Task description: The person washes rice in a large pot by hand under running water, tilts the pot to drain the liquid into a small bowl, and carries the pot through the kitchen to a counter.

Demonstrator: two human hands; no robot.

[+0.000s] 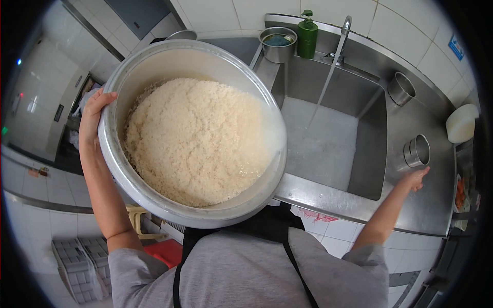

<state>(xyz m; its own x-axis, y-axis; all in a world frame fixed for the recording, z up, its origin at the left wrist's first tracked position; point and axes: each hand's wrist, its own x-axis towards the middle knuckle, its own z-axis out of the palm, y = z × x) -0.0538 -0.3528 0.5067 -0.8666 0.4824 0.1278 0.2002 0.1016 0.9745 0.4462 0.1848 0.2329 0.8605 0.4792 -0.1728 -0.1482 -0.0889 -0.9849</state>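
Observation:
A large pale metal pot (114, 149) is tilted toward the sink and filled with wet white rice (190, 138). Cloudy water gathers along the pot's right side. My left hand (96, 109) is closed over the left rim, gripping the pot. On the far right, my right hand (415, 179) is stretched out with its fingers extended, just below a small steel cup (417, 151) on the counter. Whether the fingertips touch that cup is hard to see. Nothing shows in that hand.
Water runs from the faucet (345, 36) into the steel sink (371, 149), which holds whitish water. Behind it stand a green pump bottle (307, 38) and a steel container (278, 51). Another steel cup (401, 88) lies on the counter (411, 213). Grey crates (77, 267) sit at lower left.

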